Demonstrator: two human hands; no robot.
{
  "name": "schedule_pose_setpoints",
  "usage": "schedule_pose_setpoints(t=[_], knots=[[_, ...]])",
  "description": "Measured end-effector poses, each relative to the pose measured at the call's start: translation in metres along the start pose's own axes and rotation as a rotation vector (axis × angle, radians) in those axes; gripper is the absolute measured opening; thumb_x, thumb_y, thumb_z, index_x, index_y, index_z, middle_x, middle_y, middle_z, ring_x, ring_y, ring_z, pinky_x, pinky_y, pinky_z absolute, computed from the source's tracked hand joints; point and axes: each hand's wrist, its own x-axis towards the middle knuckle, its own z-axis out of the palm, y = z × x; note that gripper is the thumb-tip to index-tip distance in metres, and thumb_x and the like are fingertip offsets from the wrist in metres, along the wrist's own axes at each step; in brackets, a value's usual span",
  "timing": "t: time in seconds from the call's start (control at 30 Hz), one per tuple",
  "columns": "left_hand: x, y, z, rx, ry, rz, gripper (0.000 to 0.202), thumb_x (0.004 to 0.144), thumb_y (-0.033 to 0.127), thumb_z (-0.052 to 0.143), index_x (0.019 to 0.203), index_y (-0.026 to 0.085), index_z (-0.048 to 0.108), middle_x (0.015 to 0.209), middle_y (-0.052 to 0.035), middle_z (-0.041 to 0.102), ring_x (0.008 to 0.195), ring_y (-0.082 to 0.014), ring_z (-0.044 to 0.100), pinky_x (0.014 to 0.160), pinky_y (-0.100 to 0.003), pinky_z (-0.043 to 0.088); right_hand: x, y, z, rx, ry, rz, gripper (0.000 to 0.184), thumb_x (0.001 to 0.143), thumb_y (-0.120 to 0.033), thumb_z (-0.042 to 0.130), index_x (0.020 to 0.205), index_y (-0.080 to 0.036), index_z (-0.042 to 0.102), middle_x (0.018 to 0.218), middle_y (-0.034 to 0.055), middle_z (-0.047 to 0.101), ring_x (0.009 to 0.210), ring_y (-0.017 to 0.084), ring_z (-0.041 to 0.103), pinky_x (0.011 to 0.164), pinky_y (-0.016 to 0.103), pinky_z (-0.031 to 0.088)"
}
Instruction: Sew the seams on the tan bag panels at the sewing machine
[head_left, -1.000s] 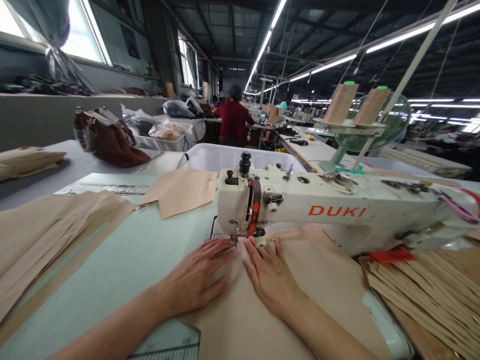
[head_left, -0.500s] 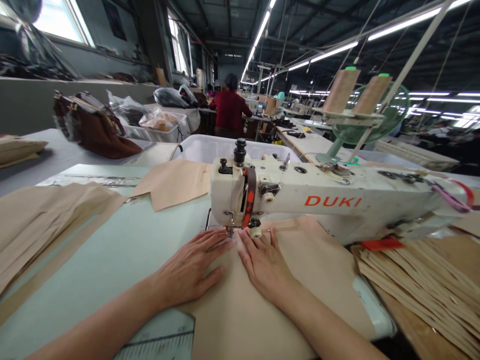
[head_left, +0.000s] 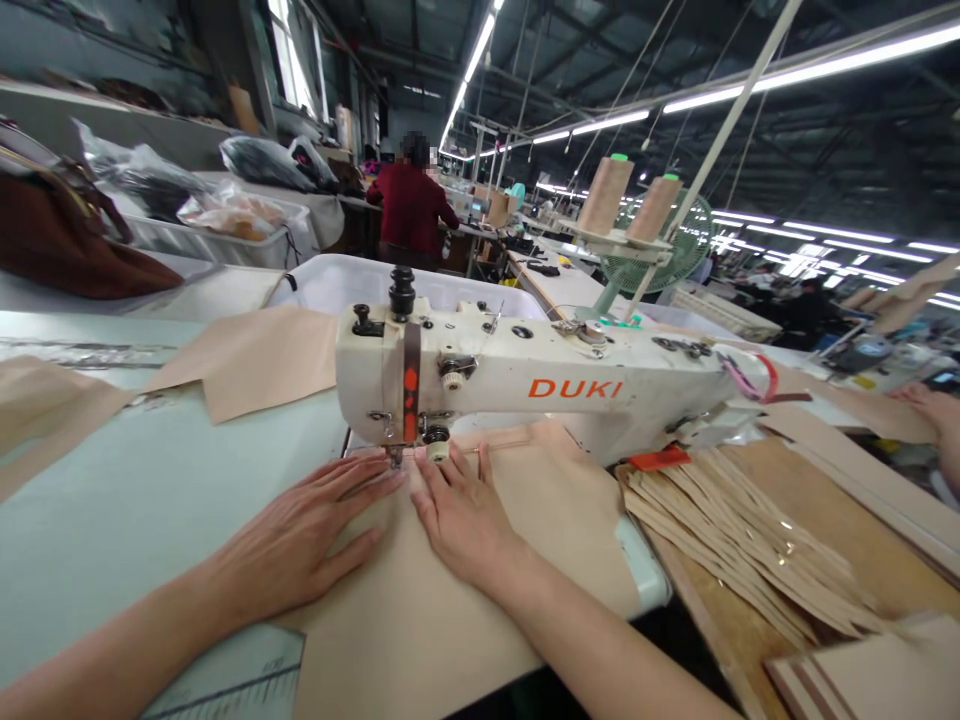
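A large beige panel point(head_left: 390, 620), leather-like, lies under the needle area of a white sewing machine point(head_left: 495, 370) marked DUKI. My left hand point(head_left: 307, 530) rests flat at the panel's left side, fingers stretched toward the presser foot point(head_left: 395, 457). Just right of the foot, my right hand point(head_left: 469, 515) presses flat on the panel with its fingers spread. Both hands lie close to the foot and grasp nothing. Part of the panel passes beneath the machine arm, where a seam or strip shows along its far edge.
Another beige piece point(head_left: 259, 355) lies left of the machine. Several narrow beige strips point(head_left: 742, 540) cover a wooden board at right. Thread cones point(head_left: 606, 195) stand behind the machine. A person in a dark red top point(head_left: 411, 210) sits ahead; another person's hand point(head_left: 934, 405) shows at far right.
The view has swung to the right, so the machine and hands appear farther left and another person's hand shows at right. My hands keep nearly the same place by the presser foot.
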Motion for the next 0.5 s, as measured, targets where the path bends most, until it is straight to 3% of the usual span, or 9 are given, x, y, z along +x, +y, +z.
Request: schedule_pose_setpoints(t=[0.1, 0.17, 0.23, 0.3, 0.37, 0.43, 0.47, 0.5], knots=[[0.004, 0.013, -0.014, 0.027, -0.057, -0.017, 0.053, 0.098, 0.044, 0.053, 0.148, 0.028, 0.048, 0.155, -0.0064, 0.044, 0.141, -0.028, 0.044, 0.118, -0.044, 0.036, -0.004, -0.003, 0.001, -0.04, 0.028, 0.119, 0.054, 0.105, -0.043, 0.033, 0.15, -0.014, 0.04, 0.16, 0.0148, 0.031, 0.151, 0.03, 0.018, 0.118, 0.066, 0.014], [-0.001, 0.03, -0.026, 0.034, -0.149, -0.079, 0.059, 0.096, 0.053, 0.052, 0.146, 0.021, 0.051, 0.152, -0.0133, 0.046, 0.139, -0.0319, 0.046, 0.116, -0.05, 0.038, -0.014, -0.011, 0.006, -0.072, 0.045, 0.235, 0.058, 0.103, -0.045, 0.037, 0.149, -0.01, 0.043, 0.159, 0.0201, 0.027, 0.15, 0.038, 0.018, 0.113, 0.073, 0.017], [-0.015, 0.048, -0.038, 0.022, -0.238, -0.2, 0.08, 0.086, 0.068, 0.059, 0.145, 0.015, 0.051, 0.149, -0.022, 0.046, 0.136, -0.0394, 0.047, 0.112, -0.06, 0.039, -0.029, -0.027, 0.017, -0.096, 0.059, 0.274, 0.062, 0.102, -0.048, 0.04, 0.15, -0.009, 0.043, 0.157, 0.0231, 0.03, 0.147, 0.043, 0.023, 0.11, 0.076, 0.021], [-0.034, 0.056, -0.046, 0.024, -0.295, -0.305, 0.105, 0.068, 0.075, 0.071, 0.149, 0.014, 0.046, 0.152, -0.0269, 0.04, 0.138, -0.0448, 0.042, 0.109, -0.067, 0.036, -0.045, -0.047, 0.034, -0.099, 0.08, 0.226, 0.068, 0.096, -0.055, 0.049, 0.148, -0.012, 0.047, 0.155, 0.0233, 0.033, 0.144, 0.047, 0.029, 0.107, 0.078, 0.026], [-0.056, 0.046, -0.054, 0.078, -0.369, -0.382, 0.122, 0.051, 0.07, 0.082, 0.151, 0.013, 0.042, 0.153, -0.0294, 0.035, 0.139, -0.0489, 0.038, 0.107, -0.071, 0.034, -0.055, -0.069, 0.053, -0.047, 0.088, 0.104, 0.073, 0.086, -0.063, 0.062, 0.142, -0.017, 0.056, 0.152, 0.0213, 0.039, 0.138, 0.049, 0.039, 0.103, 0.073, 0.039], [-0.074, 0.018, -0.064, 0.193, -0.412, -0.476, 0.123, 0.038, 0.063, 0.089, 0.143, 0.009, 0.053, 0.145, -0.0344, 0.044, 0.131, -0.0558, 0.044, 0.101, -0.078, 0.032, -0.051, -0.088, 0.064, 0.058, 0.081, -0.06, 0.066, 0.08, -0.063, 0.069, 0.133, -0.024, 0.064, 0.149, 0.0161, 0.046, 0.13, 0.043, 0.052, 0.096, 0.056, 0.054], [-0.08, 0.0, -0.069, 0.275, -0.357, -0.543, 0.117, 0.035, 0.06, 0.091, 0.136, 0.009, 0.06, 0.138, -0.0355, 0.052, 0.127, -0.0585, 0.047, 0.1, -0.081, 0.028, -0.045, -0.095, 0.065, 0.1, 0.085, -0.138, 0.06, 0.08, -0.061, 0.07, 0.129, -0.027, 0.066, 0.148, 0.0135, 0.048, 0.126, 0.039, 0.057, 0.094, 0.048, 0.057], [-0.084, -0.02, -0.074, 0.346, -0.236, -0.574, 0.106, 0.042, 0.061, 0.09, 0.132, 0.011, 0.064, 0.14, -0.0341, 0.051, 0.131, -0.0583, 0.042, 0.103, -0.081, 0.022, -0.038, -0.099, 0.062, 0.126, 0.091, -0.204, 0.052, 0.081, -0.058, 0.071, 0.123, -0.028, 0.069, 0.146, 0.0112, 0.052, 0.123, 0.036, 0.06, 0.093, 0.044, 0.058]])
